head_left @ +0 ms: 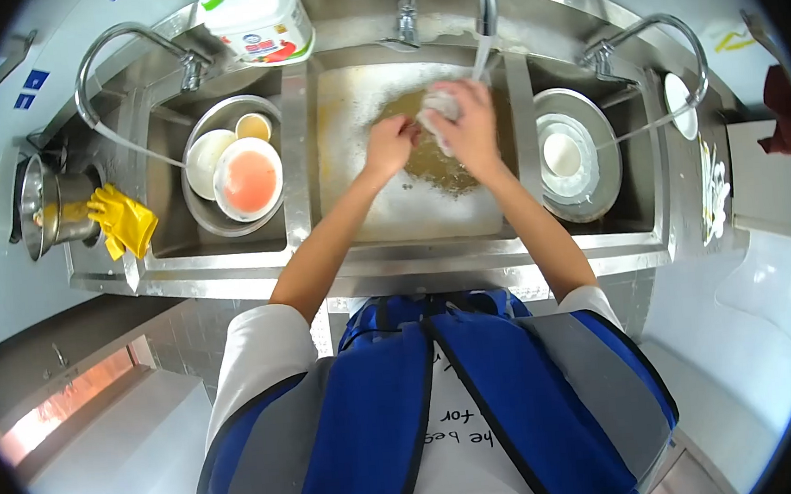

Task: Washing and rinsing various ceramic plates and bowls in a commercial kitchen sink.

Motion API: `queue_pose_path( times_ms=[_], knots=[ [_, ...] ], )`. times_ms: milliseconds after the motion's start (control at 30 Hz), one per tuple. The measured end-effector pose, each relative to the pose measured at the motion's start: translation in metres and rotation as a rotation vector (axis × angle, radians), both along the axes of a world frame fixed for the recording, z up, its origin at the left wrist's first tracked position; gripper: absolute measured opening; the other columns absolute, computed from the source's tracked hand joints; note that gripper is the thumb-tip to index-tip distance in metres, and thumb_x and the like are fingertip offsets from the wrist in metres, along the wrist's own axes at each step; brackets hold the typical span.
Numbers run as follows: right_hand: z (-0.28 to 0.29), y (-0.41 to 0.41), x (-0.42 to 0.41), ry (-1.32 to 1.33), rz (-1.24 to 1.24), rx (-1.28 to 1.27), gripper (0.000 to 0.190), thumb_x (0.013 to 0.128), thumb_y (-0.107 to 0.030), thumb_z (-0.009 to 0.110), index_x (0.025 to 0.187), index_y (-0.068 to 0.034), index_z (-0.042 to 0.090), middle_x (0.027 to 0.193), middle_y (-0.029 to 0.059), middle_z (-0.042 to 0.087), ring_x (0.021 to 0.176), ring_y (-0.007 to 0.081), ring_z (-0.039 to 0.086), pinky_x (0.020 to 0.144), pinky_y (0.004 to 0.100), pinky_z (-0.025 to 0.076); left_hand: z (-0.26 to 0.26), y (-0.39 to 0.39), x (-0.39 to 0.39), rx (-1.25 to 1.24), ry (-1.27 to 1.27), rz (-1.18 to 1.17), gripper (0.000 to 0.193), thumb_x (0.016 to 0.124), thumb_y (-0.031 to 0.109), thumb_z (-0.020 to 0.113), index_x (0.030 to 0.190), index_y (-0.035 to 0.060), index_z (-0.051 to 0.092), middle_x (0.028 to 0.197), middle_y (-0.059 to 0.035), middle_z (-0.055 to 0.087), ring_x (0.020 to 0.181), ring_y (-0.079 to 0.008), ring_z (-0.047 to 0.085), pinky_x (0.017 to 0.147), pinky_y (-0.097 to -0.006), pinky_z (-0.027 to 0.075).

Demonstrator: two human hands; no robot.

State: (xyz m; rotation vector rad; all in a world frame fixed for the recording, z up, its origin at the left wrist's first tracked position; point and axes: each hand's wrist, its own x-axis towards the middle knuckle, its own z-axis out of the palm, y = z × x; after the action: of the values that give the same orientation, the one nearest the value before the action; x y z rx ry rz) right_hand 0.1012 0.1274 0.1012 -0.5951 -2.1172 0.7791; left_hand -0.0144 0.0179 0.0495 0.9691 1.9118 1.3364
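Observation:
Over the middle basin of a stainless steel sink [301, 185], my right hand [467, 126] grips a wet, whitish cloth [442, 107]. Water runs from a curved faucet [484, 3] just behind that hand. My left hand [391, 143] is close beside the cloth on its left, with its fingers bent; whether they pinch the cloth's edge or something small cannot be told. Below both hands lies murky, brownish water [434, 167] with foam [350, 111] around it.
The left basin holds a metal bowl [206, 216] with dishes, one with reddish liquid [249, 180]. In the right basin, another metal bowl [604, 147] holds white dishes [562, 155]. Yellow rubber gloves [121, 220] lie at the left edge, a detergent jug [263, 24] behind, white utensils [713, 187] at right.

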Motion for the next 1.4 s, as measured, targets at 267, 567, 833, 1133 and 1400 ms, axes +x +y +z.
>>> queue_pose_path(
  times_ms=[267, 567, 833, 1133, 1400],
  knots=[
    [-0.023, 0.045, -0.033, -0.363, -0.402, -0.697, 0.027, 0.071, -0.031, 0.069, 0.094, -0.017, 0.065, 0.088, 0.008, 0.06, 0.084, 0.0297, 0.062, 0.071, 0.0408, 0.049, 0.005, 0.023, 0.047, -0.173, 0.315, 0.122, 0.015, 0.079, 0.006, 0.049, 0.08, 0.0011, 0.063, 0.078, -0.0208, 0.062, 0.075, -0.0389, 0.06, 0.065, -0.0423, 0.047],
    [-0.092, 0.074, -0.003, -0.472, -0.431, -0.478, 0.036, 0.068, -0.025, 0.072, 0.101, -0.01, 0.064, 0.093, 0.0135, 0.061, 0.088, 0.029, 0.061, 0.073, 0.042, 0.05, -0.017, 0.028, 0.071, -0.158, 0.24, 0.069, 0.013, 0.077, 0.007, 0.051, 0.079, 0.0026, 0.063, 0.074, -0.0189, 0.062, 0.072, -0.037, 0.06, 0.064, -0.0439, 0.045],
    [-0.082, 0.106, 0.018, 0.315, -0.165, -1.734, 0.029, 0.078, -0.025, 0.068, 0.095, -0.004, 0.059, 0.083, 0.0108, 0.061, 0.067, 0.0266, 0.06, 0.06, 0.0449, 0.052, -0.013, 0.033, 0.045, -0.029, 0.057, 0.06, 0.029, 0.086, 0.023, 0.059, 0.069, -0.0001, 0.059, 0.053, -0.0042, 0.05, 0.049, -0.009, 0.042, 0.049, -0.0265, 0.036],
    [-0.041, 0.078, 0.008, 0.174, 0.108, -1.576, 0.028, 0.08, -0.024, 0.068, 0.093, -0.001, 0.059, 0.083, 0.0077, 0.061, 0.072, 0.0206, 0.06, 0.061, 0.0348, 0.05, -0.017, 0.07, 0.04, -0.165, 0.135, 0.059, 0.036, 0.09, 0.03, 0.054, 0.073, -0.002, 0.056, 0.062, -0.0128, 0.057, 0.058, -0.0231, 0.052, 0.055, -0.0372, 0.039],
    [-0.047, 0.049, -0.005, 0.273, -0.197, -0.966, 0.026, 0.078, -0.007, 0.065, 0.102, -0.002, 0.055, 0.086, 0.0048, 0.059, 0.074, 0.0136, 0.057, 0.067, 0.029, 0.048, -0.009, 0.098, 0.019, 0.023, -0.51, 0.032, 0.015, 0.087, 0.006, 0.044, 0.095, 0.0022, 0.056, 0.076, -0.0051, 0.057, 0.059, -0.0144, 0.053, 0.052, -0.0275, 0.042]
  ],
)
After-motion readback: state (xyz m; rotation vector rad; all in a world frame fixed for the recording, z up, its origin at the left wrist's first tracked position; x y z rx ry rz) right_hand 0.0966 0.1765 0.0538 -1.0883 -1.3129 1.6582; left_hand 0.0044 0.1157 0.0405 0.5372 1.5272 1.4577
